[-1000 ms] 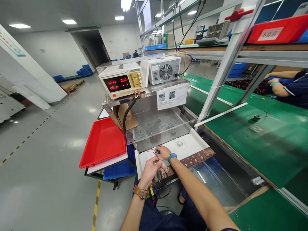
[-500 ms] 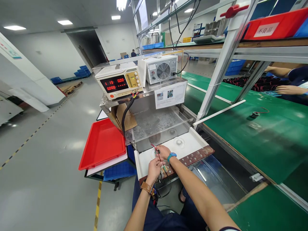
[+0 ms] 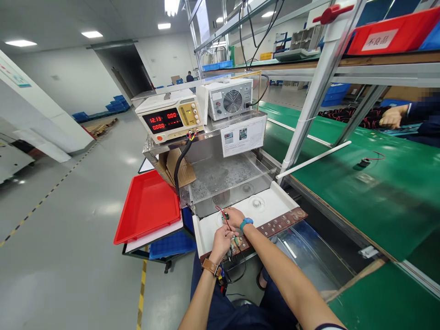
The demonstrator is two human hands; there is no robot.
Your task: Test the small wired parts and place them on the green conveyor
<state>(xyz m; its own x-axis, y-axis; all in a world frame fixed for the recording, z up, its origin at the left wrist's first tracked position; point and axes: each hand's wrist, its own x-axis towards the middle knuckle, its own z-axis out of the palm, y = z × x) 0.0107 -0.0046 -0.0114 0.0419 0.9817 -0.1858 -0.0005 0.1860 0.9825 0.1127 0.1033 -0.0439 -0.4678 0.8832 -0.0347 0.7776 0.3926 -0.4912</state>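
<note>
My right hand (image 3: 235, 217), with a blue band at the wrist, is closed around a small dark-green part (image 3: 225, 216) at the left of the white tray (image 3: 271, 200). What kind of part it is, I cannot make out. A thin red wire (image 3: 219, 208) loops up from it and runs down toward my left hand. My left hand (image 3: 222, 240), wearing a brown-strapped watch, pinches that wire's end just above the brown terminal strip (image 3: 268, 229). Green clips (image 3: 236, 240) with a black lead sit beside its fingertips, which are partly hidden.
A power supply with a red display (image 3: 165, 120) and a grey fan unit (image 3: 233, 100) stand on a metal shelf. Left is a red tray (image 3: 149, 206). On the green belt (image 3: 343, 192) lie a white rod (image 3: 314, 160) and a wired cylinder (image 3: 364, 162). A co-worker's hand (image 3: 393, 117) is far right.
My hands stay almost in place, still on the part and wire. The display's upper left reading now shows 12.13 fully. The co-worker's hands have shifted at the far right.
</note>
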